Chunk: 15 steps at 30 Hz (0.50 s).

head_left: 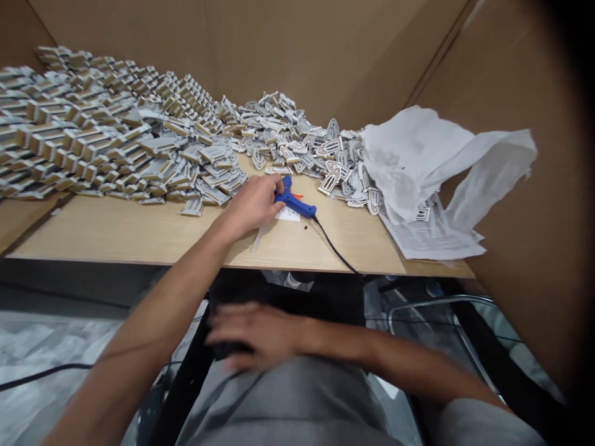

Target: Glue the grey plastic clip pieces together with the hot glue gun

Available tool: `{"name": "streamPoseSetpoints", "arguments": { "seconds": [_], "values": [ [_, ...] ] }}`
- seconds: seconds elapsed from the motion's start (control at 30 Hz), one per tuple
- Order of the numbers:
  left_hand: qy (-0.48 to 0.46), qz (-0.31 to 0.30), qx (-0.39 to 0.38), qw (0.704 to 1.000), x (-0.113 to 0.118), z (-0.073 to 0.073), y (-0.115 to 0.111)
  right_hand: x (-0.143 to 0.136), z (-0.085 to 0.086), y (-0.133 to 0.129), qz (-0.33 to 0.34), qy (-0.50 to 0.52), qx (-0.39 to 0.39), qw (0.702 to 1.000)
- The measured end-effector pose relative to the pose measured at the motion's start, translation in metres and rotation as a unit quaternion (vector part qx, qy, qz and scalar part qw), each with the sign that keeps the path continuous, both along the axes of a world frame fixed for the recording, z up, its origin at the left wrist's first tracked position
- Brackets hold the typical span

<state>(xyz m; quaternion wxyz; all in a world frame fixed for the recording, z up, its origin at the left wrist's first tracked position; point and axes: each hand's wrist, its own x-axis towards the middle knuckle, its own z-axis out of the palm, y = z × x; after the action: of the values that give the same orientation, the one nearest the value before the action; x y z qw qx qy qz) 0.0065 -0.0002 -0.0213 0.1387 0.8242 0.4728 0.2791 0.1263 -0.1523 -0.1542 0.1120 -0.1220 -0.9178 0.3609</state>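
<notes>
My left hand (255, 201) is closed on a blue glue gun (300, 206) over the table, thumb and fingers gripping its body. The orange trigger shows beside the handle, and a black cord (335, 249) runs from the handle end over the table's front edge. Below the gun lies a small piece of white paper (289, 215). A thin translucent strip (257, 239) shows under my left wrist. My right hand (260, 334) is over my lap, below the table edge, with fingers stretched out and blurred; nothing shows in it.
Stacked white-and-tan frame-like pieces (83, 136) fill the back left of the table (116, 232). Loose arched pieces (288, 139) are heaped at the middle back. Crumpled white paper (413, 161) lies at right. Cardboard walls (302, 49) enclose the back and sides.
</notes>
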Motion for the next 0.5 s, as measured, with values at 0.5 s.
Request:
{"name": "streamPoseSetpoints", "arguments": {
  "seconds": [0.5],
  "values": [
    [0.042, 0.027, 0.007, 0.999, -0.004, -0.003, -0.003, 0.045, -0.021, 0.013, -0.021, -0.161, -0.138, 0.977]
  ]
}}
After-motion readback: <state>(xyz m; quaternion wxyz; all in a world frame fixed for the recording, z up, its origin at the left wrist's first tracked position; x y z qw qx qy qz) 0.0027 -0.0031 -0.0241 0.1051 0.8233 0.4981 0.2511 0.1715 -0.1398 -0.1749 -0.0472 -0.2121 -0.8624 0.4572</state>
